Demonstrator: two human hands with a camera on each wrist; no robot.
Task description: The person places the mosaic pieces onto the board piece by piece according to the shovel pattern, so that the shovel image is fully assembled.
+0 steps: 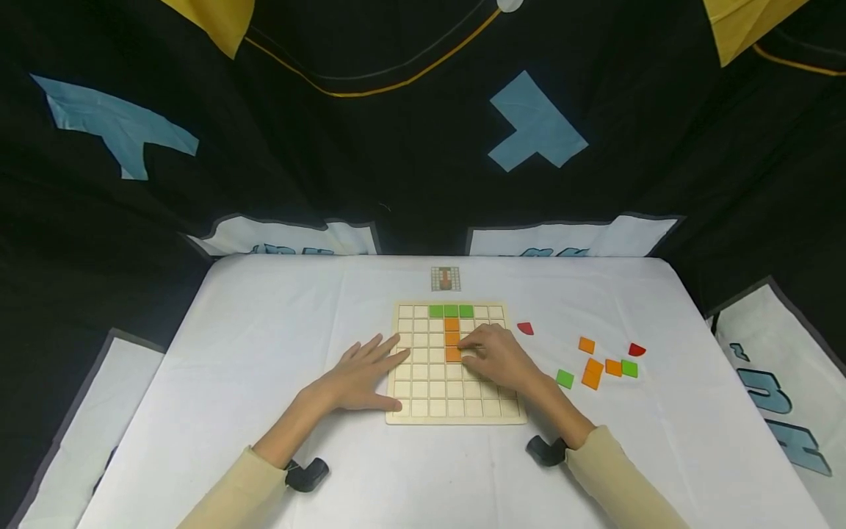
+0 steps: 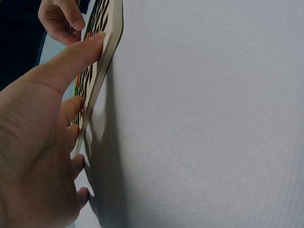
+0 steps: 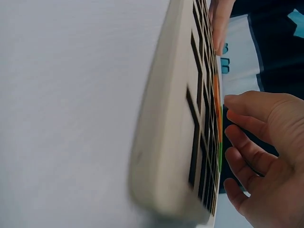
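A pale wooden grid board (image 1: pixel 456 419) lies on the white table. Three green square tiles (image 1: pixel 451 311) fill cells along its far row, and three orange square tiles (image 1: pixel 452 339) run down a column below the middle one. My right hand (image 1: pixel 499 358) is over the board, its thumb and index fingertips at the right edge of the nearest orange tile, which lies in its cell. Its other fingers are loosely bent, and no lifted tile shows between them in the right wrist view. My left hand (image 1: pixel 363 376) rests spread on the board's left edge, thumb (image 2: pixel 88 50) on the near corner.
Right of the board lie loose orange tiles (image 1: pixel 592 373), green tiles (image 1: pixel 565 379) and red rounded pieces (image 1: pixel 525 328). A small printed grid card (image 1: pixel 446 278) lies beyond the board. Black wrist mounts (image 1: pixel 307 475) sit under both forearms. A dark curtain (image 1: pixel 423 162) hangs behind the table.
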